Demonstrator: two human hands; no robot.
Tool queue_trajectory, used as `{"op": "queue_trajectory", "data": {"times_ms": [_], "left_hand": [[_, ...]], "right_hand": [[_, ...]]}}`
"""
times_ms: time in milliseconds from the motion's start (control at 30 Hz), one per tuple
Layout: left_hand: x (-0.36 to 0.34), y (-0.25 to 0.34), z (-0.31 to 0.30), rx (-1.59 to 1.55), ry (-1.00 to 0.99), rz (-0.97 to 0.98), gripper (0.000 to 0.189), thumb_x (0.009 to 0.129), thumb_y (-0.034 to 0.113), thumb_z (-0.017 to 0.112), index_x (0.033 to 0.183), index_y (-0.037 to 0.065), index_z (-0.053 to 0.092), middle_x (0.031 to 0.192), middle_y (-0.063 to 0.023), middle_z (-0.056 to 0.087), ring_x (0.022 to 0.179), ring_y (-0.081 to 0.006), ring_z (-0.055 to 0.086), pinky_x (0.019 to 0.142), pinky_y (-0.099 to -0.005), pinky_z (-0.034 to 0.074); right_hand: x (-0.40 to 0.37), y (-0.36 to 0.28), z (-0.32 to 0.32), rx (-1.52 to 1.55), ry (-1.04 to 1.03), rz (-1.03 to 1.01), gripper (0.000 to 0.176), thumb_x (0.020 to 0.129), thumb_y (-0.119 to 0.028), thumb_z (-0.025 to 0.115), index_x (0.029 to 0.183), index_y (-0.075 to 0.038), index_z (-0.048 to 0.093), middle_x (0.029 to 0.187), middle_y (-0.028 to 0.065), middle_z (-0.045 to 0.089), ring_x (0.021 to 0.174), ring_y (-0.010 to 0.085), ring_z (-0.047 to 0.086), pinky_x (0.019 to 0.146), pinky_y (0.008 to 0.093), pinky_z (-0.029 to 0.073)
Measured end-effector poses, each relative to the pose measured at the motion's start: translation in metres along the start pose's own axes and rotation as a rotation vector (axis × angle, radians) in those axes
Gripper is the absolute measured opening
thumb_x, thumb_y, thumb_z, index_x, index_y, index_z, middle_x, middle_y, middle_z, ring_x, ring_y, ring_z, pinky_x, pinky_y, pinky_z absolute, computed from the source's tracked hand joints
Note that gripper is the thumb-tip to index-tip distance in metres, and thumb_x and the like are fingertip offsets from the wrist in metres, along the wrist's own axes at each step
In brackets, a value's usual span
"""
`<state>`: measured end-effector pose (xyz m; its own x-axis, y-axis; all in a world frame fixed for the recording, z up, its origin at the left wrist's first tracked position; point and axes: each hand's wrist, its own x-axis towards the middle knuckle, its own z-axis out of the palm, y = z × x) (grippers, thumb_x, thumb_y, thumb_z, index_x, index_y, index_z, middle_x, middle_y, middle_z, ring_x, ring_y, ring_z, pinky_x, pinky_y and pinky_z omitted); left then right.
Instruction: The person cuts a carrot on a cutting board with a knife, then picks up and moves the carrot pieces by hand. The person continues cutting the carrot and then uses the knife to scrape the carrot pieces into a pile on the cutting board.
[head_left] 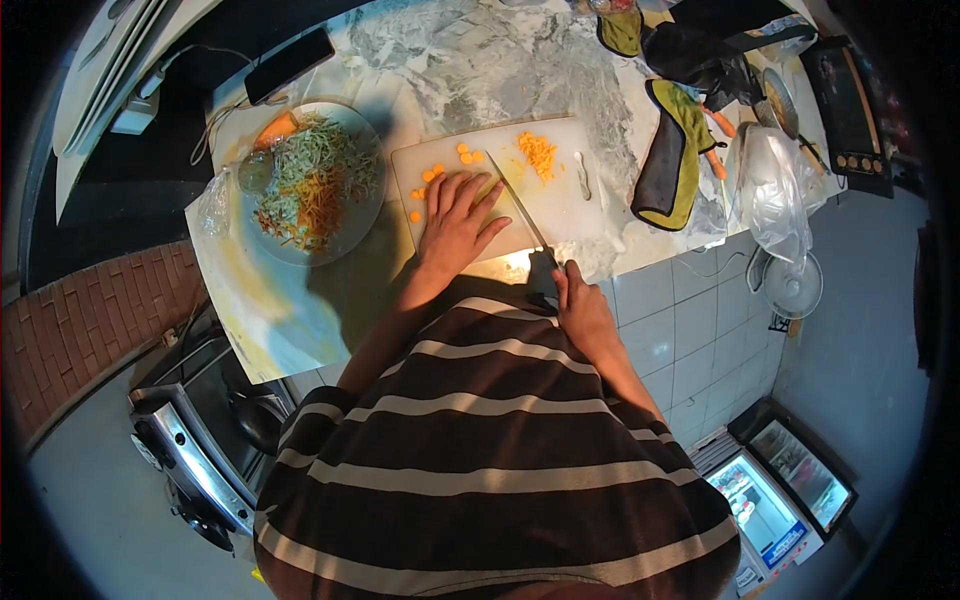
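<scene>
A white cutting board [568, 205] lies on the marble-patterned counter in front of me. My left hand [460, 218] rests on its left part, palm down with the fingers spread. Just beyond those fingertips are several round carrot slices [465, 153]. My right hand [584, 308] is wrapped round the handle of a long kitchen knife [523, 209] at the board's near edge. Its blade slants up and left across the board, with the tip close to the slices. A small heap of diced carrot [538, 156] sits on the right of the blade.
To the left stands a large plate [372, 190] of shredded vegetables [310, 180] with a carrot piece. A phone [290, 66] lies behind it. On the right are a green-and-grey cloth [668, 155], carrots [716, 163] and a clear plastic bag [775, 190]. A stove [195, 450] is at lower left.
</scene>
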<state>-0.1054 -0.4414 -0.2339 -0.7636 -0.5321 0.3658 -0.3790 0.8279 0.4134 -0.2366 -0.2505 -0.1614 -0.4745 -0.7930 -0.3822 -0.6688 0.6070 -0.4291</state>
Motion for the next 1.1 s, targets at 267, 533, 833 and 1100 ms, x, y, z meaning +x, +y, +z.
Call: {"op": "queue_trajectory", "data": {"times_ms": [267, 533, 833, 1100], "left_hand": [[0.001, 0.001, 0.0, 0.014, 0.002, -0.003, 0.049, 0.087, 0.04, 0.066, 0.127, 0.012, 0.062, 0.129, -0.0061, 0.053, 0.124, -0.0277, 0.044, 0.111, -0.0497, 0.028], [0.001, 0.001, 0.0, 0.014, 0.011, 0.0, 0.049, 0.088, 0.039, 0.065, 0.127, 0.01, 0.061, 0.13, -0.0069, 0.053, 0.124, -0.0279, 0.044, 0.111, -0.05, 0.027], [-0.001, 0.001, 0.002, 0.003, 0.016, -0.017, 0.048, 0.088, 0.036, 0.066, 0.128, 0.011, 0.061, 0.13, -0.0073, 0.054, 0.126, -0.0286, 0.044, 0.112, -0.0499, 0.027], [0.0, 0.003, -0.001, -0.042, 0.032, -0.039, 0.047, 0.088, 0.032, 0.067, 0.128, 0.01, 0.06, 0.13, -0.0079, 0.054, 0.126, -0.0286, 0.044, 0.111, -0.0494, 0.026]], "right_hand": [[0.007, 0.011, 0.006, 0.06, -0.03, 0.018, 0.034, 0.105, -0.034, 0.041, 0.108, -0.001, 0.05, 0.067, 0.0308, 0.06, 0.068, 0.0527, 0.06, 0.057, 0.0585, 0.048], [0.016, 0.005, -0.035, 0.589, -0.442, 0.385, 0.049, 0.105, -0.043, 0.039, 0.117, 0.002, 0.057, 0.063, 0.0218, 0.057, 0.052, 0.0428, 0.052, 0.057, 0.0462, 0.048], [-0.006, 0.025, 0.0, 0.106, 0.04, -0.034, 0.033, 0.103, -0.032, 0.046, 0.108, -0.001, 0.057, 0.071, 0.0301, 0.061, 0.068, 0.0503, 0.059, 0.054, 0.0525, 0.046], [-0.012, 0.021, -0.013, 0.136, 0.103, 0.006, 0.031, 0.103, -0.033, 0.047, 0.096, -0.003, 0.054, 0.066, 0.029, 0.059, 0.067, 0.0515, 0.059, 0.055, 0.0575, 0.044]]}}
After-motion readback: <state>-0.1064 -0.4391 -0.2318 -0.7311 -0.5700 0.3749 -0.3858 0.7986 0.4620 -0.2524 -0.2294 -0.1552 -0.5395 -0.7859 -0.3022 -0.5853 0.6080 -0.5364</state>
